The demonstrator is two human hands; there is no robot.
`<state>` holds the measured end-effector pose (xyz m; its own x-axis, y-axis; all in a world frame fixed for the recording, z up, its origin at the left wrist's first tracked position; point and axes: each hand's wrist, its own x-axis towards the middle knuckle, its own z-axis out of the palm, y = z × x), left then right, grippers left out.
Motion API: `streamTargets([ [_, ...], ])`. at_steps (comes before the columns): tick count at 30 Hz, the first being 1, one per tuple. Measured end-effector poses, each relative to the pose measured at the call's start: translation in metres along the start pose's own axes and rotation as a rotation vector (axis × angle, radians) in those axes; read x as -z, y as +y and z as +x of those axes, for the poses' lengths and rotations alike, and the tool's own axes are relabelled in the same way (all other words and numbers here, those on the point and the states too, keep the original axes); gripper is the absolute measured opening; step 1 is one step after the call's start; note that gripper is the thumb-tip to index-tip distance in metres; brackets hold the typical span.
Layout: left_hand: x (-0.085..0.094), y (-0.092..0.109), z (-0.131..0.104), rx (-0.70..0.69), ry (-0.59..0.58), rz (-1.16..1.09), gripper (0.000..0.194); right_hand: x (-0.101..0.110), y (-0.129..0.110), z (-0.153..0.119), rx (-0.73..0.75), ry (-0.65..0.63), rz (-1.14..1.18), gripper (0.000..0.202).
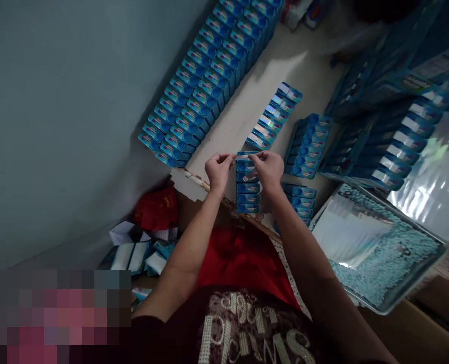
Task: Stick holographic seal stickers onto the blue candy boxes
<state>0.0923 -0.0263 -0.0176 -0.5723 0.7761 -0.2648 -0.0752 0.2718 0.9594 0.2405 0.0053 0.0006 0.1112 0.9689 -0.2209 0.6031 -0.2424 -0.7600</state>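
A short column of blue boxes [248,197] stands between my forearms at the table's near edge. Over its far end, my left hand [217,171] pinches one end of a small pale strip [243,157], thumb against fingertips. The other end is between the fingertips of my right hand [271,169]. The strip lies across or just above the farthest box; I cannot tell whether it touches. Just beyond, a slanting row of blue boxes [272,121] carries shiny silvery strips on top.
Tall double rows of blue boxes [194,93] line the wall at left. More blue boxes [309,146] stand to the right. A metal tray [442,247] of small pale-blue pieces holds a shiny sheet stack [351,230]. Red cloth [243,263] lies below the table edge.
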Motion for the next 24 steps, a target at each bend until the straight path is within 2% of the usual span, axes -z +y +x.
streamTargets([
  [4,0.003,-0.009,0.016,0.034,-0.025,-0.039,0.025,-0.013,-0.001,0.009,-0.001,0.005,-0.056,0.031],
  [12,0.004,-0.011,0.021,0.106,-0.038,-0.079,0.023,-0.02,-0.002,0.014,-0.019,-0.008,-0.089,0.03],
  [18,0.002,-0.022,0.027,0.206,-0.057,-0.134,0.029,-0.021,-0.001,0.022,-0.029,-0.007,-0.131,0.025],
  [21,-0.003,-0.034,0.031,0.31,-0.081,-0.225,0.032,-0.02,0.006,0.031,-0.081,0.067,-0.144,0.038],
  [24,-0.011,-0.046,0.032,0.35,-0.07,-0.278,0.038,-0.02,0.014,0.036,-0.099,0.098,-0.114,0.045],
])
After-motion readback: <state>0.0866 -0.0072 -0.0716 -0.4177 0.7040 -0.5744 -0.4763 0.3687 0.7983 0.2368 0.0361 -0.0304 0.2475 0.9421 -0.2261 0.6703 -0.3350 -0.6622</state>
